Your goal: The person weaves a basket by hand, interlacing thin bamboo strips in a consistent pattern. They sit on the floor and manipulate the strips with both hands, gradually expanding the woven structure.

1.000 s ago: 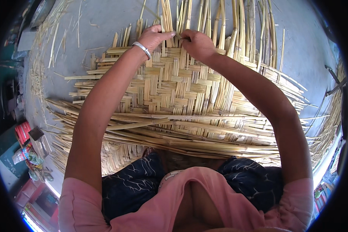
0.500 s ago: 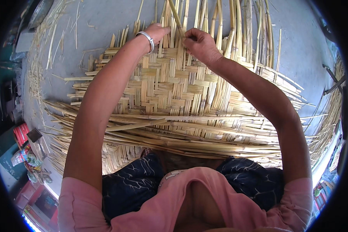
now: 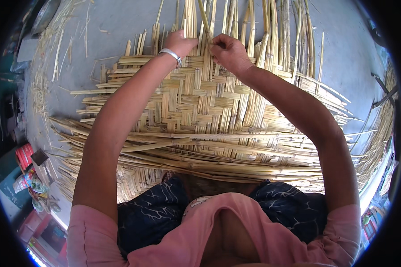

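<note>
Before me lies a half-woven mat (image 3: 196, 98) of split, pale yellow cane strips, crossed in a broad over-and-under pattern. My right hand (image 3: 231, 52) is closed in a pinch on a greenish cane strip (image 3: 204, 17) that slants up and away from the weave. Just to its left, my left hand (image 3: 181, 44), with a silver bangle at the wrist, closes round a few upright strips (image 3: 190, 20), its thumb toward the right hand. Its other fingers are mostly hidden. Both hands are at the mat's far edge, slightly apart.
Long loose cane strips (image 3: 236, 167) lie across the mat's near side, by my knees. Unwoven ends (image 3: 272, 26) fan out at the far side. Cane scraps (image 3: 44, 75) litter the grey floor at left. A crossed dark metal piece (image 3: 385, 93) stands at right, beside more cane.
My left hand has shifted slightly right and nearer, and the strips by it have come together more upright. My right hand keeps its pinch on the slanting strip, barely moved.
</note>
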The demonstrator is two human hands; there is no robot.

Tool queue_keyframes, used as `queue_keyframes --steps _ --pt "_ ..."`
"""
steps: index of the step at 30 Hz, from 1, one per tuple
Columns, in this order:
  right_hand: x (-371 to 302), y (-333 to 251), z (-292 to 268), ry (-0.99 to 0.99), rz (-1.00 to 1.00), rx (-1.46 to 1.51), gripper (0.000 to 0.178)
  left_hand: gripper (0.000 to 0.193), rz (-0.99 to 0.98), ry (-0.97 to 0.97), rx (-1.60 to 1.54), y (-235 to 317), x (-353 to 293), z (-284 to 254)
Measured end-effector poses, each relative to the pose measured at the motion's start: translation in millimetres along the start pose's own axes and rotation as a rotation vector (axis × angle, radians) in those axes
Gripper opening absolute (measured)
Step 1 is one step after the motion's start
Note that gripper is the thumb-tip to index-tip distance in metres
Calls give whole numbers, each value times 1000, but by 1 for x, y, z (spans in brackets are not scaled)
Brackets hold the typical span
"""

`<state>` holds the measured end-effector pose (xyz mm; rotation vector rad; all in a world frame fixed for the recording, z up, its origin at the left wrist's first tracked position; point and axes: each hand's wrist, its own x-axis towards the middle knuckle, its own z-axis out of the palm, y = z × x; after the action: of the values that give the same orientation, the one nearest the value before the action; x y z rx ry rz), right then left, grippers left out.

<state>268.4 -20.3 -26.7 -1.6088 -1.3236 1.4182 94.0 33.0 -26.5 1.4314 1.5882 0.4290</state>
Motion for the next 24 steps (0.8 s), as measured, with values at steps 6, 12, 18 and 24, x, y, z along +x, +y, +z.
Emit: queue_keyframes --steps 6,12,18,24 --pt "1 -8 8 38 45 -213 23 36 47 -126 -472 -11 -17 -15" --pt "-9 -21 11 -24 -207 -710 25 27 35 -292 -495 -3 -21 -24" --pt "-4 -12 6 -37 -219 -631 23 22 -44 60 -567 -17 -24 -27" --pt "-6 1 5 8 -357 -601 17 15 188 347 -39 -42 -35 -23"
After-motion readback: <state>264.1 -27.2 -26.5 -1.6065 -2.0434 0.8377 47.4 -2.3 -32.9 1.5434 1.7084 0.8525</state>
